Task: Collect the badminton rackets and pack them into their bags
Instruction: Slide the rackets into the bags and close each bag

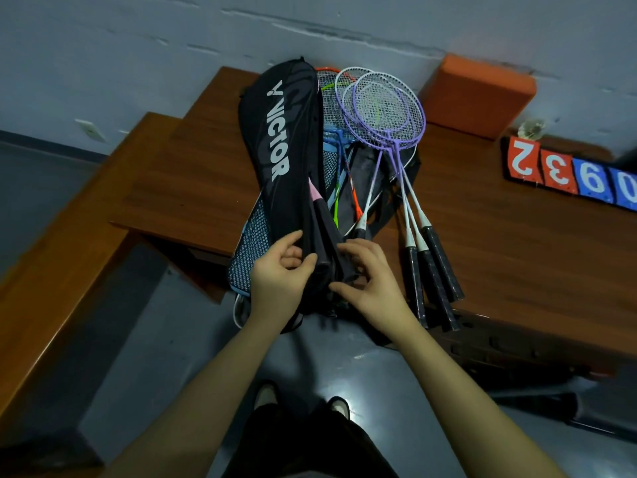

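Observation:
A black racket bag (pixel 275 139) with white lettering lies lengthwise on the wooden table (pixel 499 236), its narrow end over the near edge. My left hand (pixel 281 274) pinches the bag's fabric at that end. My right hand (pixel 370 274) pinches the bag's dark edge beside it. Three purple rackets (pixel 386 108) lie fanned to the right, their black grips (pixel 432 274) past the table edge. Blue, orange and green rackets (pixel 339 160) sit under them on a grey bag (pixel 365 174). A mesh-fronted blue bag (pixel 251 243) lies beneath the black one.
An orange block (pixel 479 94) stands at the back by the wall. A flip scoreboard (pixel 572 174) with red and blue numbers sits at the right, a shuttlecock (pixel 532 129) behind it. A lower wooden ledge (pixel 86 219) runs at the left. My shoes (pixel 303 401) stand on the dark floor.

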The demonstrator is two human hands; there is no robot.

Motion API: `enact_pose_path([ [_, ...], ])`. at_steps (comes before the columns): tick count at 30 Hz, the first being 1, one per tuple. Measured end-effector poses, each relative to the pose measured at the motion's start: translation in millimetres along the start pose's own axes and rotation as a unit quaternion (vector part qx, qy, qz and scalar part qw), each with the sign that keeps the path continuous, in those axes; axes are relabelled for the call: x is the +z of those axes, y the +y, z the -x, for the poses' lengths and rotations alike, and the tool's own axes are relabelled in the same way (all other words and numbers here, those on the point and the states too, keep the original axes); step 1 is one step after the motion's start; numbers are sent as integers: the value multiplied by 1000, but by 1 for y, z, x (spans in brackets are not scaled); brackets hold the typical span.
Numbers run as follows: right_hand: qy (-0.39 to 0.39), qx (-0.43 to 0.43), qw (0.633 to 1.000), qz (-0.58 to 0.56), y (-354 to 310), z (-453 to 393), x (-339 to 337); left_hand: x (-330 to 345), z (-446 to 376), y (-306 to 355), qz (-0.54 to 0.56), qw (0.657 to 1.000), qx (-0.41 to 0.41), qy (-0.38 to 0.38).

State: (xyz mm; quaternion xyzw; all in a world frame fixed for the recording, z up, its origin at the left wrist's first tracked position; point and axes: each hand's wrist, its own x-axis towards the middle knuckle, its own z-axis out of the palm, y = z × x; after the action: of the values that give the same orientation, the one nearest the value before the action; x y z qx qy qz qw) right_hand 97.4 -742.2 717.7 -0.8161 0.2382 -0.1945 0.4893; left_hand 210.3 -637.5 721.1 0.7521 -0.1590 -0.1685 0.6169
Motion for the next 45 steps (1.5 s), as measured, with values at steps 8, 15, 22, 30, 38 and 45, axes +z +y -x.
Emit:
enact_pose_path([
  [8,-22,44,985,-166,-17,-4,-9,-14,2,15,-11,996,75,39],
  [15,-2,23,983,-181,-20,-16,8,-31,-6,34,-76,991,108,28],
  [22,33,18,969,-244,-25,-21,14,-34,-13,32,-178,973,143,-15],
  [30,11,3,981,-192,-15,-21,30,-34,-10,38,-15,1000,2,13],
  [38,-42,124,913,-387,-22,-19,21,-34,-13,47,40,999,-26,17],
  [45,-97,185,799,-563,-17,-22,15,-32,-15,54,105,993,-53,23],
])
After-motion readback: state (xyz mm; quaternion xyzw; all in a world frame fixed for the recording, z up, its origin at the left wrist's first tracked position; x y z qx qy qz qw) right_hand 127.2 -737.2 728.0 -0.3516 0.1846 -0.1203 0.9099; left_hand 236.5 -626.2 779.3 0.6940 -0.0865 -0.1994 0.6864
